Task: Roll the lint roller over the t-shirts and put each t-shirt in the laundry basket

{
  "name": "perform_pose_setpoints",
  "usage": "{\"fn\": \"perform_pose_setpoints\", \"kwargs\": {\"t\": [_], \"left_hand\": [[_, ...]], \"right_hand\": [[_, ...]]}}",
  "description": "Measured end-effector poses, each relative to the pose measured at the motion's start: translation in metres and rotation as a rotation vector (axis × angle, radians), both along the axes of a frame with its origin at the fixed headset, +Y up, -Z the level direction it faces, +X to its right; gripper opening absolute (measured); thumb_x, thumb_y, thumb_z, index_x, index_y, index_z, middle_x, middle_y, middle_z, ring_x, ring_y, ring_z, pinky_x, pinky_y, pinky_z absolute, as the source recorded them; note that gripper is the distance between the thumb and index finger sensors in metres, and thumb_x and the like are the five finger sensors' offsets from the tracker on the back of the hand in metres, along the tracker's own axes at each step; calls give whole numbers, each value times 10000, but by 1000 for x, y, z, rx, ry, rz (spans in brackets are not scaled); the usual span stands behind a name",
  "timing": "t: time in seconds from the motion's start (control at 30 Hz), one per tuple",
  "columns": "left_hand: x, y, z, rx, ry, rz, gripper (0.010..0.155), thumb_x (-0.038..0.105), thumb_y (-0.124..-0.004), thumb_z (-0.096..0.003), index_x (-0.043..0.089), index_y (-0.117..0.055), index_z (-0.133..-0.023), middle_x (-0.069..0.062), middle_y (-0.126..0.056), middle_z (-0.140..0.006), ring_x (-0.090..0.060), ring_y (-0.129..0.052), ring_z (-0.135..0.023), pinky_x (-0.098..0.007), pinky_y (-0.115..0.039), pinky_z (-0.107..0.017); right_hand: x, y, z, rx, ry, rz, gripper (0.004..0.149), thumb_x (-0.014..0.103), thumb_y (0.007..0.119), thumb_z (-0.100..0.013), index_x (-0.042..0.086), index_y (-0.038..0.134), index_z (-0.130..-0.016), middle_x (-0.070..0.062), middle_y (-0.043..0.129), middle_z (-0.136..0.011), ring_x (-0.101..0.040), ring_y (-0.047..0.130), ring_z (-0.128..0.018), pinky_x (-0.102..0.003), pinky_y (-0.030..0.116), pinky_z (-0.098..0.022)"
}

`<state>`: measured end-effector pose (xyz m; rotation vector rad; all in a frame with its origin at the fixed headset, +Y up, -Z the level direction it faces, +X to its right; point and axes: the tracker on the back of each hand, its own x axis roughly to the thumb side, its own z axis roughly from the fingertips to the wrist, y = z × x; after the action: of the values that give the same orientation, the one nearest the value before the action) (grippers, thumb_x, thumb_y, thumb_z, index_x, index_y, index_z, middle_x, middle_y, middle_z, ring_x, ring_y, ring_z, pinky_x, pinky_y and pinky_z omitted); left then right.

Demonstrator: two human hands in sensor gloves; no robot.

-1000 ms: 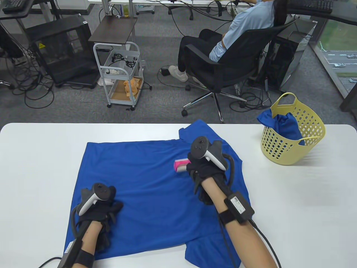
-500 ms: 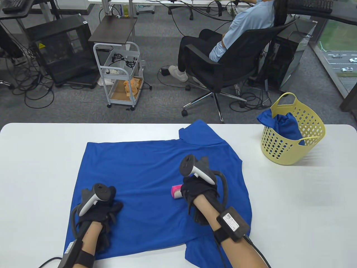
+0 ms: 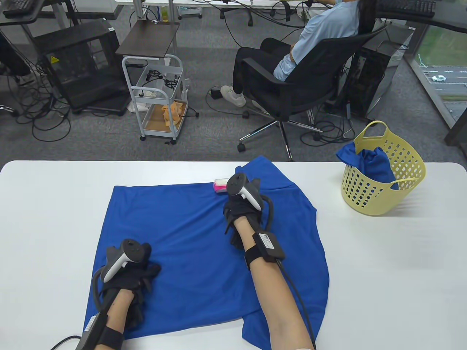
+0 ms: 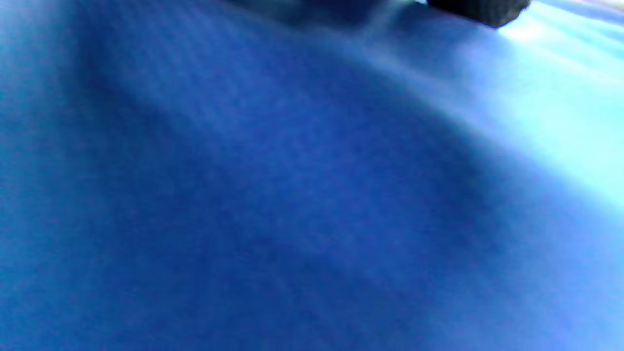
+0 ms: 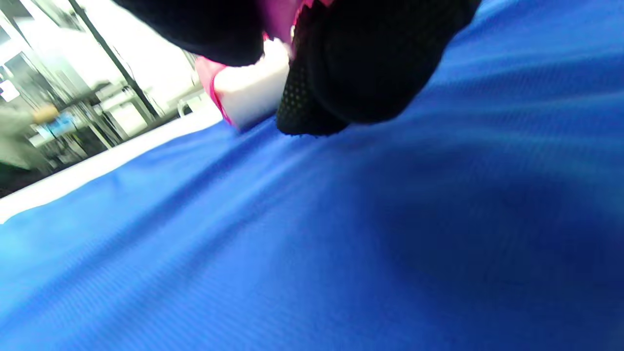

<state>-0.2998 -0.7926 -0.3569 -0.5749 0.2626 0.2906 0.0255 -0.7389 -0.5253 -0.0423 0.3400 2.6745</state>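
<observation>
Pink-and-white lint roller (image 3: 220, 186) now at upper centre, on far hem of flat blue t-shirt (image 3: 182, 233); half a second ago mid-shirt. Right hand (image 3: 240, 213) fingers curled round handle. Left hand (image 3: 127, 277) pins lower-left cloth, fingers' lie unclear. Another pass under way; yellow perforated basket (image 3: 383, 175) waits right.

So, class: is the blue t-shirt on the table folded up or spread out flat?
Spread out flat. In the table view the blue t-shirt lies open on the white table, body and sleeves showing, under both hands.
</observation>
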Motion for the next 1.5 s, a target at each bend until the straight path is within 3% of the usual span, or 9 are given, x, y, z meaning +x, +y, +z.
{"fn": "perform_pose_setpoints", "kwargs": {"t": [0.17, 0.3, 0.43, 0.6, 0.7, 1.0, 1.13, 1.3, 1.5], "left_hand": [[-20, 41, 7, 241, 68, 126, 774, 619, -638, -498, 367, -250, -1118, 17, -197, -1199, -408, -136, -1114, -676, -223, -727], [-8, 108, 29, 541, 54, 340, 706, 575, -686, -500, 296, -465, -1109, -15, -464, -1183, -370, -377, -1139, -593, -379, -778], [47, 145, 44, 562, -135, 533, 676, 586, -669, -505, 291, -531, -1097, -11, -580, -1159, -356, -545, -1120, -562, -492, -782], [96, 157, 61, 491, -238, 720, 730, 583, -646, -518, 268, -387, -1123, -56, -532, -1162, -372, -676, -1070, -598, -604, -731], [103, 155, 67, 508, -240, 774, 773, 483, -697, -529, 80, -336, -1080, -166, -508, -1106, -344, -771, -1011, -581, -681, -696], [101, 130, 69, 581, -150, 778, 696, 404, -794, -509, 160, -448, -1062, -96, -699, -963, -290, -977, -816, -479, -863, -564], [94, 119, 65, 641, -83, 564, 638, 501, -740, -476, 137, -582, -977, -40, -839, -758, -133, -1111, -452, -298, -965, -309], [86, 95, 64, 344, -22, 447, 670, 489, -747, -496, 39, -605, -972, -78, -894, -663, -81, -1123, -167, -226, -950, -97], [121, 80, 70, 106, -96, 242, 680, 496, -754, -503, 43, -615, -991, -88, -905, -682, -54, -1103, -119, -202, -931, -66]], "right_hand": [[17, 43, 40, 290, 116, -93, 665, 289, 680, -552, 199, 266, -1064, -161, 659, -1009, -202, 906, -603, -271, 870, -356], [12, 85, 101, 442, 246, -120, 688, 265, 705, -547, 179, 259, -1063, -164, 621, -1048, -233, 888, -702, -297, 865, -415], [-10, 108, 163, 580, 390, -149, 706, 249, 733, -538, 176, 266, -1062, -142, 612, -1070, -251, 874, -771, -321, 867, -471], [-32, 111, 221, 699, 497, -147, 744, 252, 787, -512, 148, 289, -1056, -106, 635, -1073, -246, 861, -843, -364, 859, -577], [-38, 102, 238, 648, 594, -157, 821, 291, 821, -499, 118, 242, -1055, -143, 505, -1130, -286, 756, -946, -408, 794, -654], [-17, 82, 235, 371, 817, -420, 727, 305, 756, -542, 201, 263, -1067, -117, 318, -1166, -385, 547, -1009, -529, 687, -673], [17, 64, 230, 397, 654, -109, 713, 353, 743, -542, 238, 282, -1073, -91, 350, -1178, -391, 536, -1019, -548, 658, -681], [118, 5, 184, 113, 293, 412, 799, 553, 713, -520, 291, 225, -1095, -70, 197, -1209, -457, 266, -1056, -673, 460, -724], [182, -64, 164, -313, 165, 220, 795, 661, 525, -490, 329, 68, -1050, -113, -67, -1117, -435, -42, -969, -733, 140, -626]]}}
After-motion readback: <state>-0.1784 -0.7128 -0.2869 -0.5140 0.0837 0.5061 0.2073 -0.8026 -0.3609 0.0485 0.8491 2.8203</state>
